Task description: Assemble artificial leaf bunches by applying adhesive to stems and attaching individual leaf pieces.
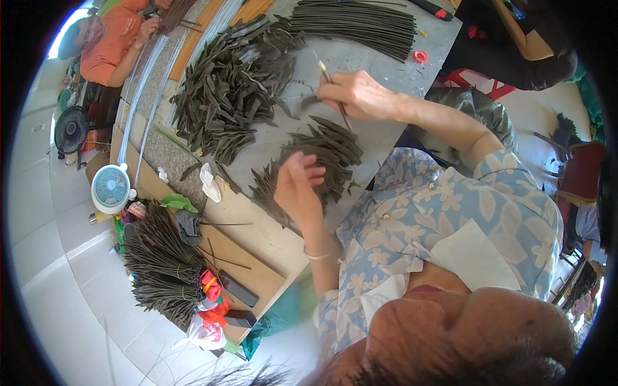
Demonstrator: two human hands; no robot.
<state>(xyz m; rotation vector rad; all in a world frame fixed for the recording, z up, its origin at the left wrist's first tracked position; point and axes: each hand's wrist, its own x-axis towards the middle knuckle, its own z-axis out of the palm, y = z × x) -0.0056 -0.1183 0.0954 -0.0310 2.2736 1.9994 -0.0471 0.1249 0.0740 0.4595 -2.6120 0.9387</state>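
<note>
My right hand [364, 95] is closed around a slim dark stick [327, 76] with a pale yellowish tip, which slants above the grey tabletop. Its lower end points at a smaller heap of dark, narrow leaf-shaped strips [335, 145]. Over the left part of that heap is my left hand [299, 190], slightly blurred, with its fingers loosely curled and apart; I see nothing held in it. A larger heap of similar dark strips [219, 96] lies beyond, to the left. At the far side a row of thin dark rods [354, 26] is spread out.
Left of me, a bundle of dark stems [164, 264] lies beside a phone [238, 288] on a brown board. A small blue-white fan [111, 188] stands farther left. A red tape ring [420, 56] is on the table. A co-worker in orange [112, 42] works at far left; another person sits at far right.
</note>
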